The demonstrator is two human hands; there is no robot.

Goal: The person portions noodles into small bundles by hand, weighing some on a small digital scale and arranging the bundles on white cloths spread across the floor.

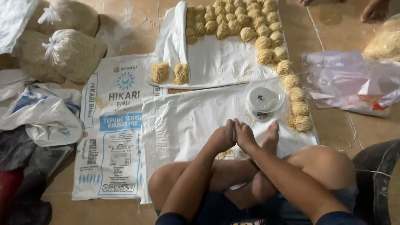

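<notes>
Noodle strands: pale tuft (226,154) under the hands, on the white sheet (183,121); long axis cannot be told.
Left hand (223,137): curled closed, pressed against right.
Right hand (244,136): curled closed; contents hidden.
Scale (263,100): just beyond hands.

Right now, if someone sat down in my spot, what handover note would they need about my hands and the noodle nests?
Left hand and right hand: pressed together over the white sheet, in front of the crossed legs; whether anything sits between them cannot be seen.
Small scale with a clear round cover: just beyond the hands, nothing on it.
Done: many noodle nests lie in rows on the far sheet and in a line running down the right side past the scale; two more sit apart at the left.
Nearby: tied bags at far left, printed flour sack flat on the floor.
Left: most of the near sheet holds no nests.
</notes>
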